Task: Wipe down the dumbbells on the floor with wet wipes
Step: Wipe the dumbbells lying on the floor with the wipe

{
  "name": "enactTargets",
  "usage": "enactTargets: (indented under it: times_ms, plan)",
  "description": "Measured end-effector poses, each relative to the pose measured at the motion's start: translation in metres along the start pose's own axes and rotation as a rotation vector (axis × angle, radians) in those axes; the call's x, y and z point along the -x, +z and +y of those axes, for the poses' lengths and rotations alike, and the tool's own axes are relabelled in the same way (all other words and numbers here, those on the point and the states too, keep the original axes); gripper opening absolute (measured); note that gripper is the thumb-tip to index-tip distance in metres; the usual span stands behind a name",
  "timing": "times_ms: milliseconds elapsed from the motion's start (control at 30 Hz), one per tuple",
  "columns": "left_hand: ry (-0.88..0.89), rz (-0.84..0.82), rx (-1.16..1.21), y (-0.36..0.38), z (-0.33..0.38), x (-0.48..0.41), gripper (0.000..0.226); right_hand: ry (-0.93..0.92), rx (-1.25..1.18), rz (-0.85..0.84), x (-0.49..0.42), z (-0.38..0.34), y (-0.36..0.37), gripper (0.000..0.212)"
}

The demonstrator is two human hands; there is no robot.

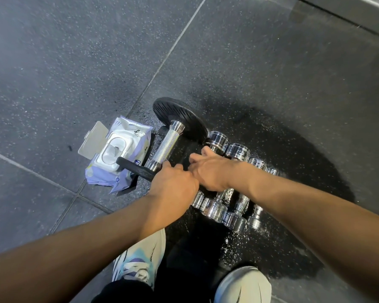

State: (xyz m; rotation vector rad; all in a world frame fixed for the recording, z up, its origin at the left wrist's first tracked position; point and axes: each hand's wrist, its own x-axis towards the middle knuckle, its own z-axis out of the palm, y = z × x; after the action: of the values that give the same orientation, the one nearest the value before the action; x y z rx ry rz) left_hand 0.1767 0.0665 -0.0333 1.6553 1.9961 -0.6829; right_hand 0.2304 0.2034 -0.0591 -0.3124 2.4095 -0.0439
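The person crouches over a dark speckled rubber floor [53, 62] made of large tiles with pale seams. Both bare forearms reach forward and the two hands meet near the middle of the view.

The left hand [173, 182] is curled closed at the near end of a large dumbbell [167, 145], next to its near black plate. Whether the fingers really hold something there, one cannot tell, because the back of the hand hides them. This dumbbell has a knurled chrome handle and a round black plate at each end; the far plate stands on its edge on the floor.

The right hand [212, 171] lies just beside the left one, palm down, with the fingers loosely spread and pointing to the left. It rests over a row of small chrome dumbbells [228, 206], which lie side by side, touching each other, to the right of the large one. If it grips one of them is not visible. The floor around the chrome dumbbells looks wet and shiny with drops.

A pack of wet wipes [120, 156] lies on the floor just to the left of the large dumbbell, with its lid flipped open. The near black plate partly covers its corner.

Two light sneakers [140, 259] show at the lower edge of the view.
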Motion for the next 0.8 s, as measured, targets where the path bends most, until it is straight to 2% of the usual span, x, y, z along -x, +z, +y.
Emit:
enactTargets:
  times_ms: [33, 133, 167, 267, 333, 433, 500, 533, 600, 700, 767, 800]
  plan:
    - [0.004, 0.0, -0.007, 0.0, 0.0, 0.0, 0.031, 0.0, 0.051, 0.028, 0.001, 0.004, -0.001, 0.011]
    - [0.009, -0.02, -0.017, 0.0, -0.002, 0.0, 0.032, 0.078, 0.294, 0.047, 0.002, 0.015, -0.001, 0.045]
    - [0.009, -0.021, -0.011, 0.0, -0.002, 0.0, 0.031, 0.099, 0.316, 0.048, 0.003, 0.014, 0.002, 0.049]
    - [0.007, -0.007, -0.013, 0.001, -0.001, -0.001, 0.03, 0.067, 0.246, 0.178, 0.004, 0.003, 0.018, 0.039]
    - [0.005, -0.003, -0.021, 0.003, 0.0, 0.0, 0.031, 0.0, 0.12, 0.177, 0.007, -0.004, 0.019, 0.028]
    - [0.006, 0.002, -0.029, 0.003, 0.0, 0.0, 0.032, 0.001, 0.195, 0.059, 0.007, -0.001, 0.009, 0.037]
    - [0.005, -0.004, -0.03, 0.003, 0.0, -0.001, 0.034, 0.06, 0.327, 0.076, 0.004, 0.011, 0.009, 0.05]
    - [0.003, -0.008, -0.025, 0.003, -0.001, -0.001, 0.035, 0.106, 0.348, 0.087, 0.005, 0.013, 0.01, 0.05]
    - [0.001, -0.011, -0.024, 0.004, 0.0, -0.001, 0.036, 0.145, 0.337, 0.1, 0.009, 0.008, 0.012, 0.045]
    - [-0.002, 0.005, -0.032, 0.004, 0.001, 0.0, 0.034, 0.023, 0.289, 0.129, 0.014, -0.013, 0.021, 0.029]
    - [-0.002, 0.007, -0.035, 0.003, 0.001, 0.001, 0.033, 0.006, 0.2, 0.117, 0.015, -0.009, 0.019, 0.032]
    - [0.0, 0.007, -0.039, 0.002, 0.001, 0.001, 0.033, 0.033, 0.194, 0.088, 0.014, -0.004, 0.015, 0.043]
